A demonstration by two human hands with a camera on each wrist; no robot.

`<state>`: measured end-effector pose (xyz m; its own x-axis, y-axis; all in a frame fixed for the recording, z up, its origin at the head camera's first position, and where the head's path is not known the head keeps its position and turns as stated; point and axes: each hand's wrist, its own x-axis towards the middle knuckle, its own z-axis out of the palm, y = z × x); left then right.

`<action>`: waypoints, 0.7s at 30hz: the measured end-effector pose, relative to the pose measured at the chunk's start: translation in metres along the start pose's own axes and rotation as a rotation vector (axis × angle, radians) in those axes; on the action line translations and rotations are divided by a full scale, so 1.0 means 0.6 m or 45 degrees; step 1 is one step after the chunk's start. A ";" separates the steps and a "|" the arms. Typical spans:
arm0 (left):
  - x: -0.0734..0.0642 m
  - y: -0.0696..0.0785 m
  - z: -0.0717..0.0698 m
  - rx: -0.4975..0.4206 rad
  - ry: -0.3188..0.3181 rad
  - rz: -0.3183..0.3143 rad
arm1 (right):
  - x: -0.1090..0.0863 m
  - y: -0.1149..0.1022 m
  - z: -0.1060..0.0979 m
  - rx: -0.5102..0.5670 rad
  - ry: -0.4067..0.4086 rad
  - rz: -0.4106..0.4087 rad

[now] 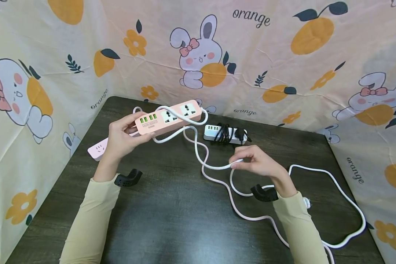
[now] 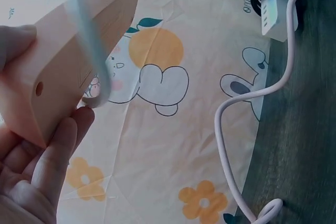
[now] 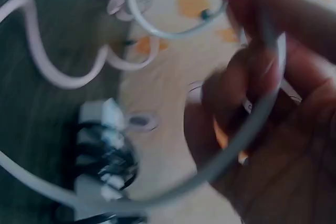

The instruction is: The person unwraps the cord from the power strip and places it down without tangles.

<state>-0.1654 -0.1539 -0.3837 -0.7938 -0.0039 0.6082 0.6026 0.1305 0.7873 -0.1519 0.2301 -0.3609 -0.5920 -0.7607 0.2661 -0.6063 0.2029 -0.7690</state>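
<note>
A pink power strip point(image 1: 171, 119) with green USB ports and white sockets is held up off the table by my left hand point(image 1: 122, 136), gripped at its USB end. Its white cable point(image 1: 198, 146) loops over the strip's face and then runs right. My right hand point(image 1: 255, 160) pinches that cable between thumb and fingers, above the table. In the left wrist view, the strip's plain underside point(image 2: 63, 45) shows with the thumb and fingers around it. The right wrist view is blurred, with the cable point(image 3: 231, 156) passing through the curled fingers.
A white power strip point(image 1: 211, 132) wrapped in its black cord lies at the table's back. A second pink strip point(image 1: 98, 149) lies behind my left hand, and a pinkish cable point(image 1: 234, 207) snakes across the dark table point(image 1: 171, 220). More white cable point(image 1: 356, 209) loops at the right.
</note>
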 end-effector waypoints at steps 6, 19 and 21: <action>-0.003 0.004 -0.013 -0.048 -0.005 -0.018 | 0.002 0.035 -0.007 -0.559 0.413 0.371; -0.025 -0.003 -0.063 -0.188 -0.238 -0.020 | -0.030 0.029 -0.077 -0.443 1.829 0.285; -0.032 -0.006 -0.071 -0.171 -0.256 -0.037 | -0.044 0.027 -0.089 -0.376 1.930 0.218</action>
<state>-0.1491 -0.1963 -0.3939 -0.8034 0.1937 0.5631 0.5740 0.0002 0.8189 -0.1749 0.2864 -0.3493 -0.5164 0.5594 0.6484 -0.4489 0.4679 -0.7613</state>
